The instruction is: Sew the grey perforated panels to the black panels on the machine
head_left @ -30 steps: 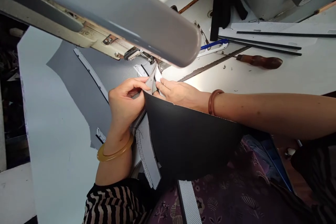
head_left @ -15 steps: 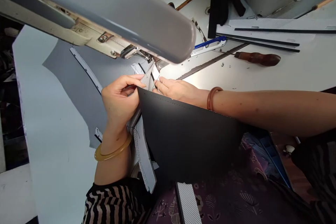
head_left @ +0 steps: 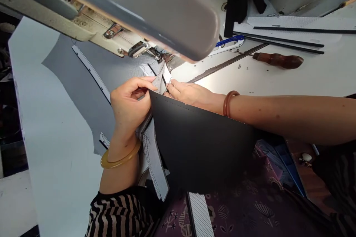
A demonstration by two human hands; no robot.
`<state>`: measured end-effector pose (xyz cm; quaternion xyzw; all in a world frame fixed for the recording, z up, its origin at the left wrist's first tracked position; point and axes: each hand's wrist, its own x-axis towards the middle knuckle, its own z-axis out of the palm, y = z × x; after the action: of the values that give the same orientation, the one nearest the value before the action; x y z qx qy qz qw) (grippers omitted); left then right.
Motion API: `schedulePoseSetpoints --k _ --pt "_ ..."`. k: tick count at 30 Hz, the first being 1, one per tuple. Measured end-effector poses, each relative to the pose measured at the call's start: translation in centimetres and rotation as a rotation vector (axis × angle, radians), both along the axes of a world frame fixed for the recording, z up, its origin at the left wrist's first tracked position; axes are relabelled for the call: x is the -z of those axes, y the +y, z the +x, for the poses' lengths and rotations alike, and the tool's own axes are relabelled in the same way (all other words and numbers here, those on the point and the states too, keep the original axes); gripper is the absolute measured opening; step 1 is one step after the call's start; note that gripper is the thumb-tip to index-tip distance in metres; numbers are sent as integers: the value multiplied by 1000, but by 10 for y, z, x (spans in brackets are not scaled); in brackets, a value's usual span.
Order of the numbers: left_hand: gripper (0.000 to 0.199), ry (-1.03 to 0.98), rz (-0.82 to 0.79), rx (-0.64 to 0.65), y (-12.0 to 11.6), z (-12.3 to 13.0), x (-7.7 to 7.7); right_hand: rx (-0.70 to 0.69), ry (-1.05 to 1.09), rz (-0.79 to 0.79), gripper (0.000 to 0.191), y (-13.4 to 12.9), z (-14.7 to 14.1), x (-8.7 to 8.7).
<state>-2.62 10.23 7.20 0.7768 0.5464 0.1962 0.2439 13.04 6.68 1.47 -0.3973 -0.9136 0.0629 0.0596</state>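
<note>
Under the head of a sewing machine [head_left: 155, 11], a black sheet with a grey fabric back [head_left: 200, 144] hangs from the stitching area towards my lap. My left hand [head_left: 133, 100] pinches the folded edge of this sheet, thumb and fingers closed on it. To its right, my right hand [head_left: 189, 90] holds a white strip with black piping [head_left: 166, 76] close to the presser foot [head_left: 160, 57]. Its fingertips are partly hidden behind the sheet's top edge. A grey stitched strip [head_left: 155, 166] dangles below my left wrist.
On the right of the table lie a wooden-handled awl [head_left: 278, 60], a blue-and-white cutter [head_left: 229, 42] and black-edged mesh strips [head_left: 289, 40]. Large grey fabric [head_left: 83, 81] spreads left of the machine. A white perforated strip [head_left: 201, 214] rests on my lap.
The view has shifted slightly, so the machine head appears larger and further right. Both hands keep their hold beside the presser foot, with little visible movement of the sheet.
</note>
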Motion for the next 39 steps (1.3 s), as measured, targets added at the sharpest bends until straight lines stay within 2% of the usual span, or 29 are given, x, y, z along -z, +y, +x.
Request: schedulePoseSetpoints --k 3,9,15,22,33,39 --pt "14 -17 3 17 2 -1 4 7 33 -16 39 0 1 -2" --pt "20 -229 205 85 10 -6 16 71 153 -20 37 5 5 -5" --pt "19 -278 193 92 16 -6 13 182 79 -43 32 18 6 -2" --pt "16 -320 108 58 23 -10 13 207 55 33 42 22 3 4" --pt "15 -324 69 66 31 -9 4 213 59 83 33 32 0 14" --pt "14 -360 63 70 31 -8 7 194 98 69 31 30 3 13"
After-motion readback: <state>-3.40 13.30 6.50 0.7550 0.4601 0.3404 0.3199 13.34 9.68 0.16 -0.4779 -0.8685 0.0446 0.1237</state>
